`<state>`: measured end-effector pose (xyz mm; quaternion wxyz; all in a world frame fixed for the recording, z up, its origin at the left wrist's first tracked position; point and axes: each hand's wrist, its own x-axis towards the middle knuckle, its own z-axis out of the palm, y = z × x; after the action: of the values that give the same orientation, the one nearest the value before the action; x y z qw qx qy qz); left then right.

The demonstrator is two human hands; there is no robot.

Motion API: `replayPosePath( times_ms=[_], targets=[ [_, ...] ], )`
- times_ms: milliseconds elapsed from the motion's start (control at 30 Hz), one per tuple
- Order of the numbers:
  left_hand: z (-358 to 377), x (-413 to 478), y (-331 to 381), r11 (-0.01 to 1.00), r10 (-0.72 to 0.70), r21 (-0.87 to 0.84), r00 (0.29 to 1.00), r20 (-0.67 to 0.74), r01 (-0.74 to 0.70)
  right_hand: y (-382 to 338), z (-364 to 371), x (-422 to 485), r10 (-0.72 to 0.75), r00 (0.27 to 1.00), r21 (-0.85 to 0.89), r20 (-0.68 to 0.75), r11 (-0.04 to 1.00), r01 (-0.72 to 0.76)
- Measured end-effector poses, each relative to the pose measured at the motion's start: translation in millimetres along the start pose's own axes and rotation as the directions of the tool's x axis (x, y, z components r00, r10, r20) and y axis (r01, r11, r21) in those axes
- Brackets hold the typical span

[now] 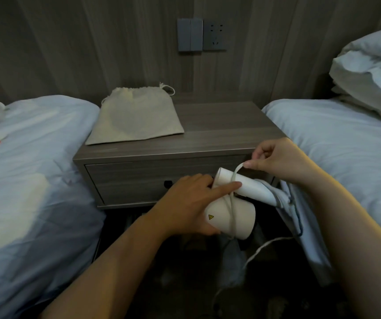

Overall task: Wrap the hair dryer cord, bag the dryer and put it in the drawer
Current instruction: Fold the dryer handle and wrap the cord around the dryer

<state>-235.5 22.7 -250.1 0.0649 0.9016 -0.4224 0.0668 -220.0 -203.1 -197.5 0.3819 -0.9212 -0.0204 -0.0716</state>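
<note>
1. Your left hand (189,203) grips the hair dryer (231,217) in front of the drawer (157,178), forefinger pinning a loop of cord (231,201). Lay the slack hanging below in snug turns.
2. Your right hand (274,157) pinches the cord above the handle; pull taut, not hard.
3. The drawer is closed. The bag (136,116) lies flat on the nightstand (219,130), with bare top to its right.

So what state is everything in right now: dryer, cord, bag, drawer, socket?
Hair dryer: gripped by the left hand.
Cord: partly wound round the dryer, right hand pinching it, tail hanging.
Bag: flat on the nightstand, mouth gathered.
Drawer: shut.
Wall socket: nothing plugged in.
</note>
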Motion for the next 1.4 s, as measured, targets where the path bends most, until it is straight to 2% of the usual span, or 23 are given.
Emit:
replayPosePath(
  times_ms=[100,200,267,333,367,400,500,567,600,667,733,800,900,1067,1400],
  targets=[
    [0.0,-2.0,-0.7,0.996,-0.033,-0.083,0.999,0.002,0.033,21.6,-4.8,4.7,-0.026,0.977,0.329,0.210,0.943,-0.045],
    [-2.9,-2.8,4.2,0.942,-0.125,-0.308,0.991,0.036,0.130,40.4,-6.5,8.7,-0.078,0.907,0.558,0.413,0.809,-0.184],
    [-4.9,-1.9,6.1,0.881,-0.182,-0.438,0.983,0.040,0.181,53.8,-3.6,11.9,-0.083,0.887,0.641,0.454,0.722,-0.261],
    [-7.8,-1.0,6.0,0.784,-0.239,-0.586,0.971,0.020,0.205,65.5,6.6,13.6,-0.023,0.895,0.737,0.445,0.577,-0.352],
    [-9.3,-0.4,5.1,0.726,-0.266,-0.655,0.964,0.014,0.210,67.3,13.4,13.8,0.015,0.898,0.763,0.439,0.521,-0.382],
    [-10.8,0.1,3.9,0.669,-0.291,-0.714,0.957,0.004,0.207,66.9,19.6,13.2,0.017,0.901,0.768,0.432,0.518,-0.378],
    [-13.5,2.8,-2.6,0.498,-0.362,-0.855,0.931,-0.049,0.148,55.0,38.5,12.9,-0.041,0.924,0.747,0.380,0.603,-0.280],
    [-14.9,5.2,-5.6,0.400,-0.422,-0.911,0.902,-0.089,0.097,40.5,43.7,7.9,-0.079,0.935,0.782,0.346,0.575,-0.241],
    [-16.5,6.5,-6.1,0.351,-0.471,-0.933,0.876,-0.102,0.080,35.3,45.3,5.5,-0.093,0.930,0.801,0.355,0.543,-0.252],
    [-21.5,7.1,-9.0,0.258,-0.581,-0.964,0.807,-0.102,0.064,27.2,47.1,1.0,-0.105,0.885,0.813,0.454,0.455,-0.363],
    [-28.2,4.1,-13.8,0.262,-0.642,-0.963,0.757,-0.118,0.072,16.8,47.7,-4.7,-0.155,0.835,0.801,0.528,0.418,-0.429],
    [-31.9,0.0,-18.5,0.296,-0.663,-0.951,0.736,-0.138,0.089,11.9,48.6,-4.0,-0.195,0.822,0.800,0.535,0.431,-0.418],
    [-30.8,0.1,-16.2,0.258,-0.685,-0.962,0.719,-0.116,0.091,5.3,53.4,-6.1,-0.207,0.841,0.799,0.500,0.486,-0.355],
    [-25.3,4.1,-7.6,0.289,-0.686,-0.944,0.723,-0.086,0.162,-2.0,62.0,-15.5,-0.044,0.909,0.779,0.413,0.534,-0.328],
    [-27.7,4.4,-8.1,0.233,-0.671,-0.950,0.741,-0.003,0.207,-19.8,73.8,-29.7,0.000,0.970,0.641,0.244,0.751,-0.161]
  ],
)
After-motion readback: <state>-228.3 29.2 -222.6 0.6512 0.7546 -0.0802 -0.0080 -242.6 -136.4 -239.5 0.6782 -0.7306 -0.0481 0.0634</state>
